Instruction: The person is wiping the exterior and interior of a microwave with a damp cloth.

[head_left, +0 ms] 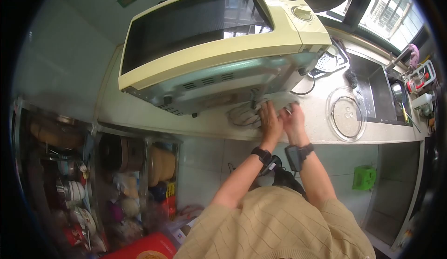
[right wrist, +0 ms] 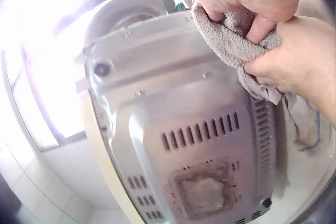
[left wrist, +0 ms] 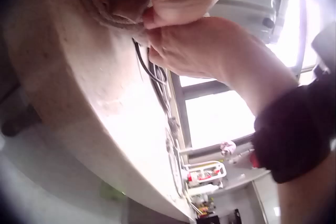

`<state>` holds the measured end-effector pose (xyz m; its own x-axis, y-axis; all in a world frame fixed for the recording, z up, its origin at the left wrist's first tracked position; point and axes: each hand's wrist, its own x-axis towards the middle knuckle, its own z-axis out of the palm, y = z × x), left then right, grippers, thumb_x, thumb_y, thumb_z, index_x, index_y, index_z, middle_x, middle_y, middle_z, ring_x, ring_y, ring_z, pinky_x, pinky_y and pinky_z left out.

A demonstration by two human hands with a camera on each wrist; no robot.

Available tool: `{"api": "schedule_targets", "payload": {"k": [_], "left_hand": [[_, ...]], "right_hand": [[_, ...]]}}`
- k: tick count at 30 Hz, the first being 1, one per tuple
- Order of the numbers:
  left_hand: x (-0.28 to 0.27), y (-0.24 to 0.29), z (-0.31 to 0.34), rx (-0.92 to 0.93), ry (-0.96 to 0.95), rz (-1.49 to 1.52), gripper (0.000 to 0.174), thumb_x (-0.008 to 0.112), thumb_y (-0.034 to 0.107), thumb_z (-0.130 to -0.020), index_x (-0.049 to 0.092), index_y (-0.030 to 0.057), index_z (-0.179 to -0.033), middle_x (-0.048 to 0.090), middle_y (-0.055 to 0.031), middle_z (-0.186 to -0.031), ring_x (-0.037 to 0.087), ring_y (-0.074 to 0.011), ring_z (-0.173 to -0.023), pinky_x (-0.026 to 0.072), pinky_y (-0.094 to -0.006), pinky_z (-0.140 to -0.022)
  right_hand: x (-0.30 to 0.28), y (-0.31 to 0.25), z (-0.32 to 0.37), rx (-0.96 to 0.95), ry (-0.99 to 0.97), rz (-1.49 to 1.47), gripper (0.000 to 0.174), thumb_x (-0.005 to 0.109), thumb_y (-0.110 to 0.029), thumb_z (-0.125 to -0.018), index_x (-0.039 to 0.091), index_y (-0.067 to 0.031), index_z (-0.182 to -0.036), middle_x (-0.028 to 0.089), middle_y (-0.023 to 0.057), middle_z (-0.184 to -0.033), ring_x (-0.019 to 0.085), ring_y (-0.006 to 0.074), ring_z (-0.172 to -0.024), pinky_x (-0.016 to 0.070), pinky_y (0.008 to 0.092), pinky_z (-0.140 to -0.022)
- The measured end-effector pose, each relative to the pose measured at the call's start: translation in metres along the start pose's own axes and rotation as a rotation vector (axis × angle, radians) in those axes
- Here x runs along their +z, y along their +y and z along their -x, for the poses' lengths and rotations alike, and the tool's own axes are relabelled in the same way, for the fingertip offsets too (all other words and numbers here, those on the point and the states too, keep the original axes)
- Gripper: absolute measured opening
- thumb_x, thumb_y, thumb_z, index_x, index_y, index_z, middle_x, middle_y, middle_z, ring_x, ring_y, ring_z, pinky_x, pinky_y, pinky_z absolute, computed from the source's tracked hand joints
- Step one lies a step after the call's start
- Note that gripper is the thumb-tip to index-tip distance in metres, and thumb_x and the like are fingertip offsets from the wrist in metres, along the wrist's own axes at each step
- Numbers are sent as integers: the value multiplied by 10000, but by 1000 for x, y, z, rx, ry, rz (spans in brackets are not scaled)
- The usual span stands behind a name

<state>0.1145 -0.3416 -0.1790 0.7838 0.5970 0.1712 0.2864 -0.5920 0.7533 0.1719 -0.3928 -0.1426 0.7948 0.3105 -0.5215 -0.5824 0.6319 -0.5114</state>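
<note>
The grey cloth (head_left: 243, 115) lies bunched on the counter (head_left: 139, 114), directly against the lower edge of the microwave oven (head_left: 209, 40) at the right end of its base. I read both hands as clamped on it. The left hand (head_left: 271, 121) and the right hand (head_left: 294, 121) sit side by side, touching, with fingers curled into the fabric. The right wrist view confirms fingers and thumbs pinching folds of the towelling close against the metal. The left wrist view is blurred and backlit, so I cannot tell from it which fingers carry the grip. The oven is tipped up on the counter: its vented grey underside (right wrist: 210, 129) faces me and its dark glass door faces upward. Two dials (head_left: 302, 13) sit at the oven's right end. A discoloured patch shows low on the underside between the vent rows. To the right of the oven, a black power cable (head_left: 307, 90) loops on the counter. Right of that, a round glass turntable (head_left: 347, 114) lies flat, near the hands but apart from them. The steel sink (head_left: 378, 93) lies further right again. Below the oven and to its left, open shelves (head_left: 74, 191) under the counter hold bowls and pots. A green stool (head_left: 364, 177) stands on the floor below and right of the oven.
</note>
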Motion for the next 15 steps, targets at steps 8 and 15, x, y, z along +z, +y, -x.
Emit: {"api": "schedule_targets", "payload": {"k": [8, 15], "left_hand": [[-79, -66, 19, -95, 255, -41, 391, 500, 24, -809, 441, -31, -1191, 484, -219, -1180, 465, -369, -1095, 373, -392, -924], [-68, 46, 6, 237, 414, 135, 263, 520, 24, -817, 515, -23, -1076, 522, -189, -1099, 503, -351, -1002, 401, -382, -875]], "right_hand": [[45, 45, 20, 114, -117, 347, 215, 479, -67, -851, 486, -23, -1062, 551, 89, -970, 579, 200, -792, 536, 293, -650], [59, -36, 48, -397, -224, 311, 125, 488, -80, -856, 501, -25, -968, 572, 74, -882, 580, 195, -794, 519, 295, -630]]}}
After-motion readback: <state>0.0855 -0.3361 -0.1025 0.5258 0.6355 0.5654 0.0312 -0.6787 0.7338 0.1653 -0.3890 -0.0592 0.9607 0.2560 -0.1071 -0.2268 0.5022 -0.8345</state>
